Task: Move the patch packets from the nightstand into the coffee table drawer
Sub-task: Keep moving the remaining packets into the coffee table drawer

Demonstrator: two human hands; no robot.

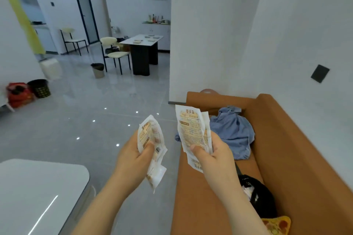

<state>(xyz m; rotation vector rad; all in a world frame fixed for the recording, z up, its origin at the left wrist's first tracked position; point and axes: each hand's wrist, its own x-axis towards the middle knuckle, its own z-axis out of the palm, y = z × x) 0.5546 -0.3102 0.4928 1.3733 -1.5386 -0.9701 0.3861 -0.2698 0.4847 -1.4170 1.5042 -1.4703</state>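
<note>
Both my hands are raised in front of me above the floor and the sofa's edge. My left hand (131, 156) grips a bunch of white and orange patch packets (150, 135), its thumb pressed across their fronts. A second bunch of the same packets (191, 129), printed "HAND WARMER", stands upright in my right hand (214, 155), pinched under the thumb. The white glossy coffee table (38, 192) shows its corner at the lower left. Its drawer and the nightstand are not in view.
An orange sofa (277, 139) runs along the right wall with a crumpled blue cloth (233, 131) and a black bag (261, 196) on it. Grey tiled floor opens ahead. Farther off stand a dining table (142, 41), chairs and a waste bin (98, 70).
</note>
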